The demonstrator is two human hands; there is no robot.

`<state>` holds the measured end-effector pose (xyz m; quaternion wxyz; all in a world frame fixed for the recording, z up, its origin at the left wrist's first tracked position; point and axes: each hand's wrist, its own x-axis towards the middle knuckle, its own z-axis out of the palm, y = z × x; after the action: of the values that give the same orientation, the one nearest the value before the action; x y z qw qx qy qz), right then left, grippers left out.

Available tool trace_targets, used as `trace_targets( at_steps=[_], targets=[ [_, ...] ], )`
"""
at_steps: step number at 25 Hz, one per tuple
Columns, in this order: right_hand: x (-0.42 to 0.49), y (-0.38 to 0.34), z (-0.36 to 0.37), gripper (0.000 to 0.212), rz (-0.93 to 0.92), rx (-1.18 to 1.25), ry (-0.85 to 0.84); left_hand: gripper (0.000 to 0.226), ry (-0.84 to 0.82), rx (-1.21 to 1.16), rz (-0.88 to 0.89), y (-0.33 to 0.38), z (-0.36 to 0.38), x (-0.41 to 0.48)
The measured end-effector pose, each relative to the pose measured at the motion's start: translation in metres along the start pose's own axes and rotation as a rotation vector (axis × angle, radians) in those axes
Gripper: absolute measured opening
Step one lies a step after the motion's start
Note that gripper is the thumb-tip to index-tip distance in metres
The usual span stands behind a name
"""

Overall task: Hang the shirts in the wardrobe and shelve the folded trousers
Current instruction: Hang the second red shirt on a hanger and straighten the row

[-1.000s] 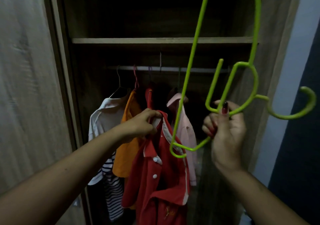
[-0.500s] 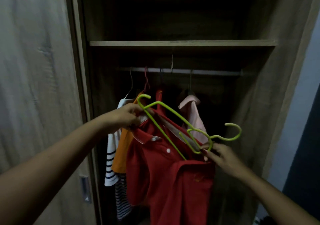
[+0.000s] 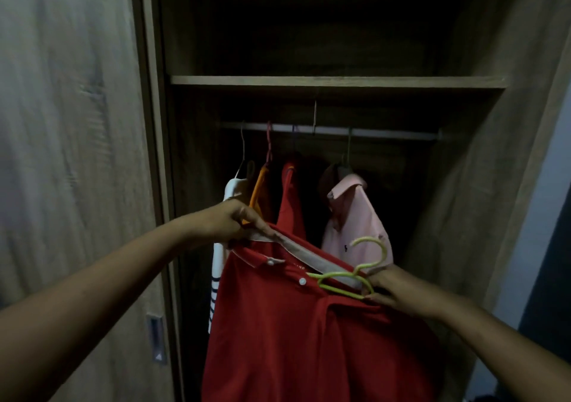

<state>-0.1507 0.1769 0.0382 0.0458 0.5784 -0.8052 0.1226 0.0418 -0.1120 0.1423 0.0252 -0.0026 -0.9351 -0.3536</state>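
A red polo shirt (image 3: 287, 333) with white buttons hangs between my hands in front of the open wardrobe. My left hand (image 3: 230, 221) grips its collar at the left end. My right hand (image 3: 398, 293) holds a green plastic hanger (image 3: 355, 275) at the collar's right end; the hanger's left arm is inside the neck opening, its hook points up. On the rail (image 3: 327, 129) behind hang a white shirt (image 3: 231, 191), an orange one (image 3: 258, 191), another red one (image 3: 290, 197) and a pink shirt (image 3: 352, 216).
A wooden shelf (image 3: 336, 81) spans the wardrobe above the rail, dark above it. The sliding door (image 3: 77, 154) with a recessed handle (image 3: 156, 340) stands at the left. The wardrobe's side panel (image 3: 494, 185) is on the right. Free rail shows right of the pink shirt.
The green hanger came down from high at the right and slid into the red polo's neck opening. My right hand dropped with it; my left hand pulled the collar out wide.
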Motion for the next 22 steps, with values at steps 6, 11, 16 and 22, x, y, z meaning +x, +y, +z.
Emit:
trace_targets(
  at_steps=[6, 11, 16, 22],
  targets=[
    [0.031, -0.04, -0.023, 0.018, -0.025, -0.024, 0.051, 0.051, 0.033, 0.044, 0.047, 0.002, 0.017, 0.01],
    [0.049, -0.053, -0.018, 0.034, -0.058, -0.001, 0.154, 0.051, 0.073, 0.11, 0.163, -0.016, 0.03, 0.009],
    [0.043, -0.057, -0.023, 0.036, 0.005, 0.197, 0.258, 0.045, 0.179, 0.236, 0.237, -0.058, 0.041, 0.0],
    [-0.003, -0.04, -0.081, 0.042, 0.151, 0.358, 0.229, 0.027, 0.354, -0.014, 0.345, -0.053, 0.037, 0.022]
  ],
)
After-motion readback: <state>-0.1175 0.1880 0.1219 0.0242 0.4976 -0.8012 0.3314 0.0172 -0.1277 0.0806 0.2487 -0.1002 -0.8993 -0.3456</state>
